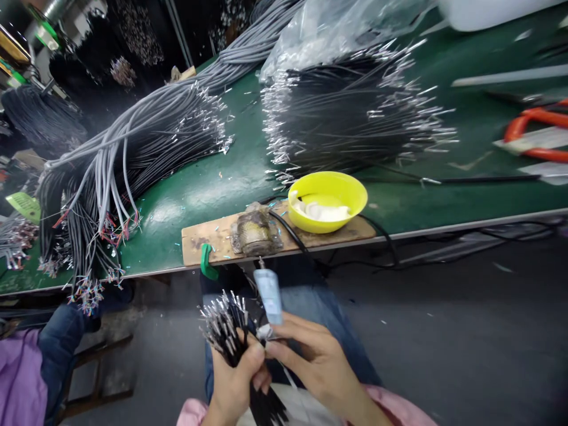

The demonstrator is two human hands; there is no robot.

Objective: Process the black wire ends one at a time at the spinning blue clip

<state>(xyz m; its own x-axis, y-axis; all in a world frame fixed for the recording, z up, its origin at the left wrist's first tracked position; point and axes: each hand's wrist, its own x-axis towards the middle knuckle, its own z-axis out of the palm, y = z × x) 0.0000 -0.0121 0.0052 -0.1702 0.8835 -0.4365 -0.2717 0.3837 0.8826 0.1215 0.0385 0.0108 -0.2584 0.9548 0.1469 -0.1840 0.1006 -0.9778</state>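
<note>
Left hand [235, 378] wraps the black wire bundle [227, 338], presumably keeping its strands together; right hand [317, 361] pinches something indistinct at the bundle's right side; ahead of both, a yellow bowl [326, 223] sits, apparently within easy reach.

Loc: cable wkshp | grn workbench [164, 222] | blk wire pile [339, 121], silvery tips | gry cables [242, 56]

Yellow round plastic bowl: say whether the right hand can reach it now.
Probably yes: the bowl stands on the tan wooden board with nothing visible blocking its near side. The right hand, though, is occupied at the black, silver-tipped cable bundle and would likely need to come away first.
</note>
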